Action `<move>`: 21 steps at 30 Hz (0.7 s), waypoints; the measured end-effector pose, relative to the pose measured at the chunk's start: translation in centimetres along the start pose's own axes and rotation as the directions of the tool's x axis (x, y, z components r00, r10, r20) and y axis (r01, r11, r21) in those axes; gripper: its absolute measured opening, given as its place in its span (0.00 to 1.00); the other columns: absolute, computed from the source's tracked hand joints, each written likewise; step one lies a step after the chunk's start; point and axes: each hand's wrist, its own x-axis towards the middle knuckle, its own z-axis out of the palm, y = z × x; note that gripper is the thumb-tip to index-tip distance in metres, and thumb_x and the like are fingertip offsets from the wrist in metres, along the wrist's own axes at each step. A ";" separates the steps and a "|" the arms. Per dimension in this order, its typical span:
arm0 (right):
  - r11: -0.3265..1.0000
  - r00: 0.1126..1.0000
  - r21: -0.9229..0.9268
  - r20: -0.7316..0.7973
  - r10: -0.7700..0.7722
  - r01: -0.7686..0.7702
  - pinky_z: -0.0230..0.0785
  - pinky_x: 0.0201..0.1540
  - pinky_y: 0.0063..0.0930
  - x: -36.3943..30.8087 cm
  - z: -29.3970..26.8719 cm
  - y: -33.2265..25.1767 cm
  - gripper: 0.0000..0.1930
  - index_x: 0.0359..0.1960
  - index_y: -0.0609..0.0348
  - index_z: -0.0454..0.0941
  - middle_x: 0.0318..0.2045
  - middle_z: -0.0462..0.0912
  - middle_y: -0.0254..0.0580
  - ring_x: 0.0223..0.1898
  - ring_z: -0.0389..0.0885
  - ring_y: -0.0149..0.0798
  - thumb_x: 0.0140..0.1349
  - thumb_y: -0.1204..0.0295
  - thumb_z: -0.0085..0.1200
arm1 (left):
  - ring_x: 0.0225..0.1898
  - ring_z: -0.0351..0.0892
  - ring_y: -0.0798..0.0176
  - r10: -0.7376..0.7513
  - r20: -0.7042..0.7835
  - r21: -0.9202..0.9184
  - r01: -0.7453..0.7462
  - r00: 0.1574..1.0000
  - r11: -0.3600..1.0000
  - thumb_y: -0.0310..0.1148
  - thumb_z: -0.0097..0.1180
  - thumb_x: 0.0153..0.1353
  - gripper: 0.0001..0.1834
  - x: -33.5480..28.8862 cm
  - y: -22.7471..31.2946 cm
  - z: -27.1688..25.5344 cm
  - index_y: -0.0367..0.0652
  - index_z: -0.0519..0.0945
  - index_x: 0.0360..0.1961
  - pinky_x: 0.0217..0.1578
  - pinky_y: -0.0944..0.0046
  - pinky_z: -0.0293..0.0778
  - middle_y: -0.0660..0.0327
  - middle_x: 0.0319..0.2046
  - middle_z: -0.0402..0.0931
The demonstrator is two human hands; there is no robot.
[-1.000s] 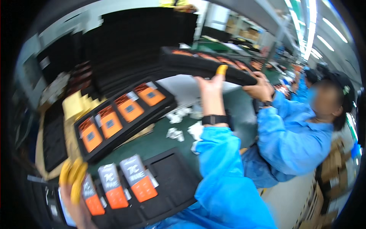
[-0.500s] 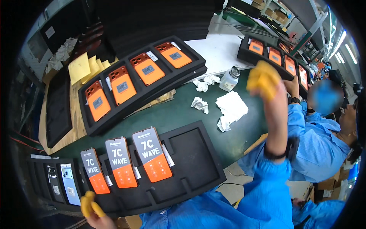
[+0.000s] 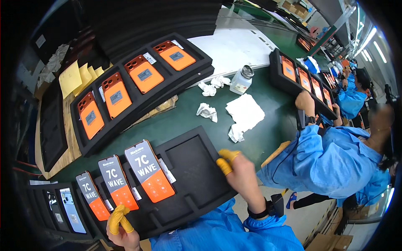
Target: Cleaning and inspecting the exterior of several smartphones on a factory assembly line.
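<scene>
In front of me lies a black foam tray (image 3: 190, 161) with three phones in grey-and-orange printed front films, the left phone (image 3: 92, 196), the middle phone (image 3: 118, 182) and the right phone (image 3: 149, 171). Its wide right-hand recess holds no phone. My right hand (image 3: 243, 173), with yellow finger cots, grips the tray's right rim. Down by the tray's near left side, my left hand (image 3: 122, 230) has its yellow-cotted fingers closed together just below the middle phone. Whatever might be between those fingers is hidden.
Farther back, stacked trays (image 3: 144, 100) bear several orange phones. Crumpled tissues (image 3: 207, 112), a flat wipe (image 3: 245, 113) and a pump bottle (image 3: 242, 79) lie or stand on the green table (image 3: 180, 121). A co-worker (image 3: 326, 154) at right handles another phone tray (image 3: 282, 75).
My right hand has come down from beside the co-worker's tray to my tray's right rim. My left hand has shifted right along the near side. The view has turned slightly right.
</scene>
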 end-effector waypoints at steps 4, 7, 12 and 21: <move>0.973 0.936 -0.185 -0.345 0.066 -0.137 0.68 0.32 0.38 3.4 -1.9 1.3 0.14 0.39 0.57 0.76 0.31 0.75 0.46 0.32 0.75 0.48 0.50 0.69 0.61 | 0.38 0.79 0.58 0.004 0.061 0.044 -0.007 0.998 0.999 0.20 0.47 0.61 0.11 0.7 1.9 0.8 0.31 0.73 0.45 0.40 0.62 0.76 0.47 0.41 0.77; 0.889 0.957 -0.448 -0.288 -0.046 -0.092 0.67 0.33 0.38 5.1 0.8 4.1 0.12 0.36 0.58 0.76 0.31 0.75 0.46 0.33 0.75 0.48 0.49 0.72 0.60 | 0.37 0.80 0.57 -0.002 0.090 0.113 -0.008 0.996 0.994 0.19 0.48 0.60 0.09 0.8 2.5 1.5 0.30 0.75 0.41 0.39 0.62 0.77 0.47 0.39 0.78; 0.850 0.962 0.474 -0.017 0.271 -0.231 0.68 0.33 0.35 5.3 -0.7 4.4 0.10 0.35 0.63 0.77 0.29 0.75 0.49 0.32 0.76 0.49 0.50 0.77 0.59 | 0.33 0.81 0.53 -0.016 0.070 0.249 -0.002 0.997 0.968 0.19 0.52 0.54 0.06 1.7 3.2 1.8 0.33 0.76 0.34 0.37 0.63 0.76 0.49 0.33 0.80; 0.996 0.976 -0.067 -0.206 -0.067 0.055 0.68 0.41 0.37 7.9 -2.1 2.0 0.18 0.38 0.57 0.77 0.37 0.75 0.47 0.40 0.74 0.50 0.43 0.71 0.66 | 0.36 0.81 0.54 0.002 0.152 0.164 -0.027 0.988 0.986 0.21 0.52 0.56 0.05 3.3 3.6 2.6 0.33 0.77 0.35 0.40 0.63 0.76 0.50 0.35 0.80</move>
